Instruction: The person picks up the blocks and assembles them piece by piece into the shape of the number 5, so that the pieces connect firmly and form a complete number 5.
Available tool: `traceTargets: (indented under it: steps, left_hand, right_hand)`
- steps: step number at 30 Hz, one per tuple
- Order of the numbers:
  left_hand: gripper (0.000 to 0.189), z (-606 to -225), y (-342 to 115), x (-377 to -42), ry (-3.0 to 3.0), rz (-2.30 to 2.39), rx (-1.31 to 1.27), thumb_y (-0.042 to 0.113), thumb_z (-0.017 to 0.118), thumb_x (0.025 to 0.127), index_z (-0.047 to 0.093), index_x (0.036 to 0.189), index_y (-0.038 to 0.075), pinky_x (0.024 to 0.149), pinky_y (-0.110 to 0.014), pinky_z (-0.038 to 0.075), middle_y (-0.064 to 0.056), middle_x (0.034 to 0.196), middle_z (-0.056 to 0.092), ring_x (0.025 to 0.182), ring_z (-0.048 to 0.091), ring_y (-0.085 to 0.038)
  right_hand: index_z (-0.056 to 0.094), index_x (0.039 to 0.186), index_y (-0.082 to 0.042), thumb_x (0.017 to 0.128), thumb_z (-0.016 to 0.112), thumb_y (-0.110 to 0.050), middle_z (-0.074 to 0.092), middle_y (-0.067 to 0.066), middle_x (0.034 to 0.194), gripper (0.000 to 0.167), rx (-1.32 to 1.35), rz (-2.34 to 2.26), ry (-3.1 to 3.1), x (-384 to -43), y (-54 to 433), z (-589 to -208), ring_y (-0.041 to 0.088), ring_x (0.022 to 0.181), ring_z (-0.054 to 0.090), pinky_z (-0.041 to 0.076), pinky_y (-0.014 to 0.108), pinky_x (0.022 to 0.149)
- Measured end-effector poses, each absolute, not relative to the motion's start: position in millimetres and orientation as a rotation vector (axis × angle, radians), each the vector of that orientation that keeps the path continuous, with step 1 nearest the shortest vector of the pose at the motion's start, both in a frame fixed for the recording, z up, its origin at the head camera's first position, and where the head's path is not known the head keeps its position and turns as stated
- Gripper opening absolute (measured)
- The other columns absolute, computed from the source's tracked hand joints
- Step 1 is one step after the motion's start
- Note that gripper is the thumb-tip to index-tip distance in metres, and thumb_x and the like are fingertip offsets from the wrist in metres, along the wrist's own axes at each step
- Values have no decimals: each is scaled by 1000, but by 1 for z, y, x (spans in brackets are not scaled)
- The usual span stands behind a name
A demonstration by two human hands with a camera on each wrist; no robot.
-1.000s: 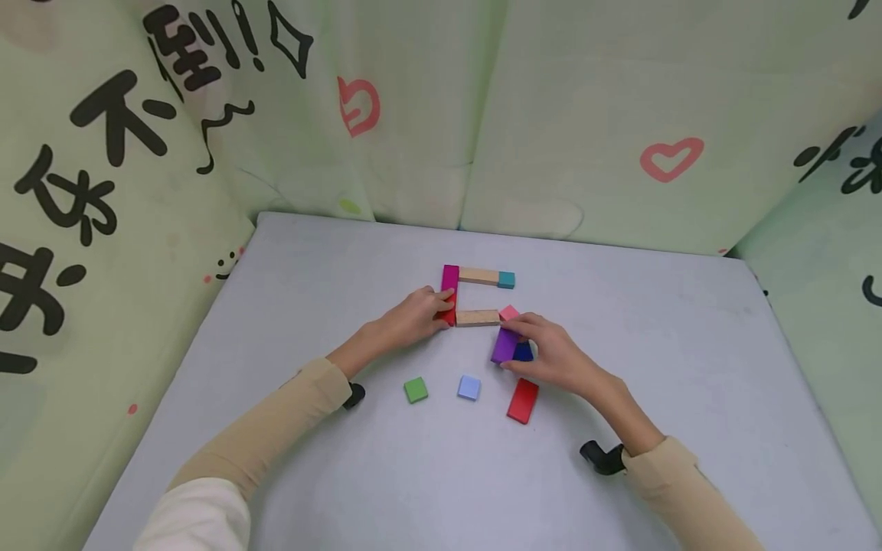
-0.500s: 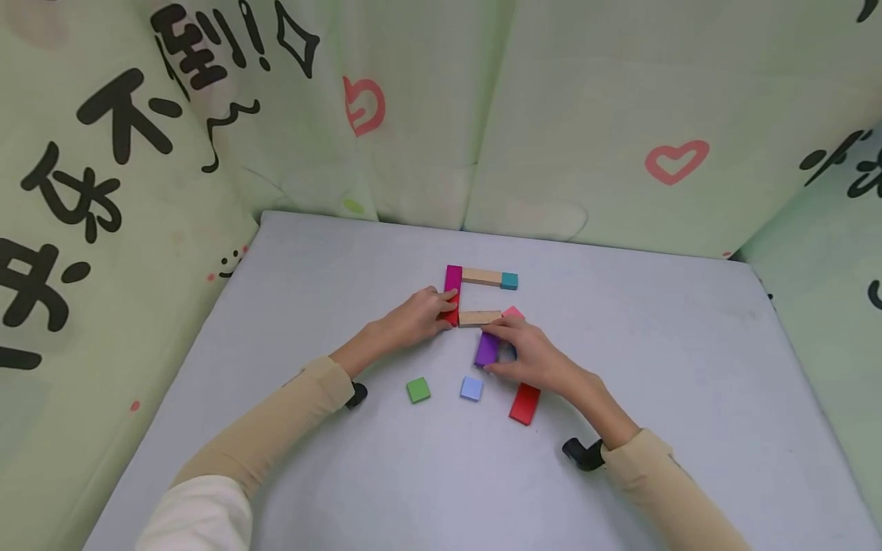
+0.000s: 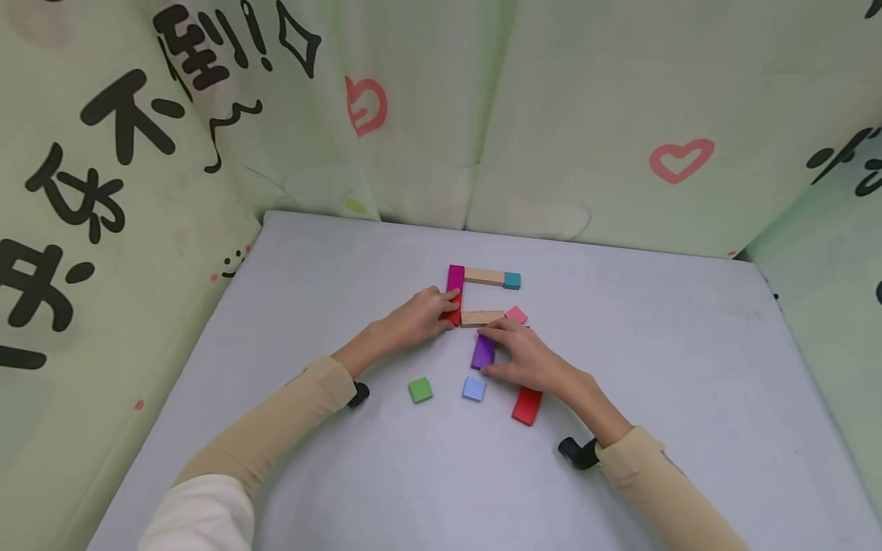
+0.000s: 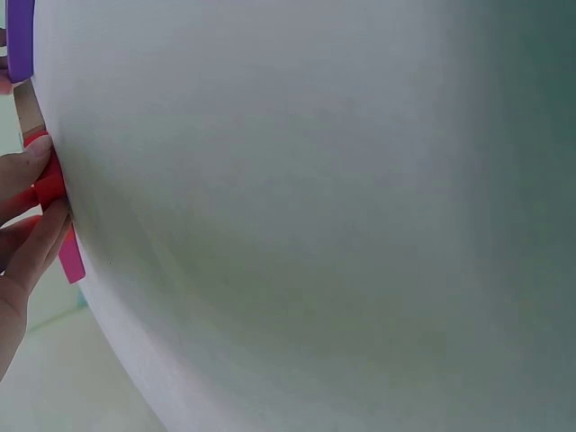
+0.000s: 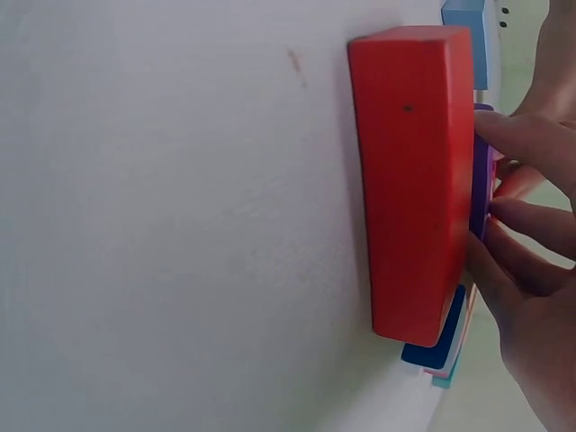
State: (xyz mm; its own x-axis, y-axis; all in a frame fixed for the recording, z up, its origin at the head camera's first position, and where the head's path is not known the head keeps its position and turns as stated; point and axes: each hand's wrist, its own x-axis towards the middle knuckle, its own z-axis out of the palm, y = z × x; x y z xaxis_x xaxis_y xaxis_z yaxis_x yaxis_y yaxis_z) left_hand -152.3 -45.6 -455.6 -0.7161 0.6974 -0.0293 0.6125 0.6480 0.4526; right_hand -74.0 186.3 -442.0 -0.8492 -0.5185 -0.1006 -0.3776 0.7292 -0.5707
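Observation:
In the head view, my left hand pinches a red block between thumb and fingers. A magenta block lies end to end with it, on its far side. My right hand grips a purple block by its two ends, thumb at the near one. A plain wooden block runs rightward from the red block, just beyond the purple one. The pink block sits at that wooden block's right end. A navy block, mostly hidden by my right hand from above, shows in the right wrist view.
A second wooden block extends from the magenta block to a teal block. Nearer on the white table lie a green block, a light blue block and another red block. Printed curtains stand behind the table.
My right hand has carried the purple block leftward, from beside the navy block to a spot below the wooden block. My left hand keeps its place on the red block.

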Motion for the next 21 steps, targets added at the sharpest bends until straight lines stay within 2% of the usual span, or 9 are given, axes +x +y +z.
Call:
traceTargets:
  steps: [7,12,17,21]
  left_hand:
    - [42,-457,-45,-152,2666,622,1071,16,73,97,64,135,-2,83,-29,53,-17,153,52,107,60,-26]
    - [42,-457,-44,-152,2671,634,1063,16,74,96,64,134,-1,80,-27,52,-16,153,52,103,59,-24]
    - [43,-456,-43,-151,2668,662,1051,13,74,96,64,134,-2,79,-26,52,-17,153,52,103,58,-25]
    - [43,-457,-44,-150,2667,665,1052,13,75,95,64,134,-2,78,-25,52,-17,152,52,103,59,-25]
  right_hand:
    - [60,141,0,88,81,-18,59,17,139,59,-721,-808,2681,-73,187,-441,32,123,58,58,45,96]
    - [65,134,-2,87,82,-13,62,16,136,51,-742,-941,2766,-73,201,-436,33,114,64,58,48,94]
    - [66,131,-2,85,84,-7,66,16,130,50,-646,-1012,2834,-75,226,-430,35,112,67,59,50,91]
    - [65,134,-5,86,82,-8,63,17,135,51,-519,-977,2786,-75,241,-430,36,114,67,59,50,92]
